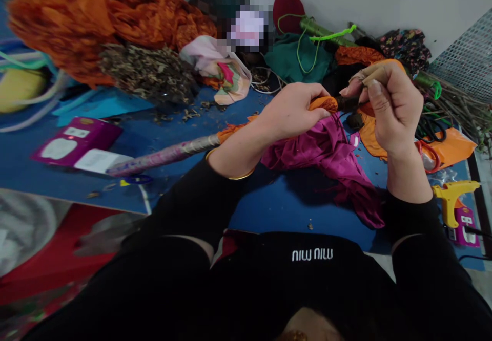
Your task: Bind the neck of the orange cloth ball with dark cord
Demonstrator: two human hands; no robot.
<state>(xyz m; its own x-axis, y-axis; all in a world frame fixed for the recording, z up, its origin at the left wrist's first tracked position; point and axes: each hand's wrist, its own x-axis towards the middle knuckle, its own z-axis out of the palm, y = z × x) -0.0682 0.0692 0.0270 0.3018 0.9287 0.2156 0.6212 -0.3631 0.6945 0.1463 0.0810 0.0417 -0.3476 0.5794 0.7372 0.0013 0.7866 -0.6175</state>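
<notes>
Orange-wrapped rod held above the magenta cloth. My left hand closes round it; my right hand is pinched beside its dark end, contents unclear. Estimate: light, stiff core, soft wrap; best gripped mid-wrap.

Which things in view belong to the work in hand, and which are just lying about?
In the work, it seems:
orange-wrapped piece, gripped by the left hand;
its dark end, with the curled right hand close by.

Lying about, apparently:
yellow glue gun;
teal cloth;
dry brown heap;
orange crinkled fabric.
</notes>
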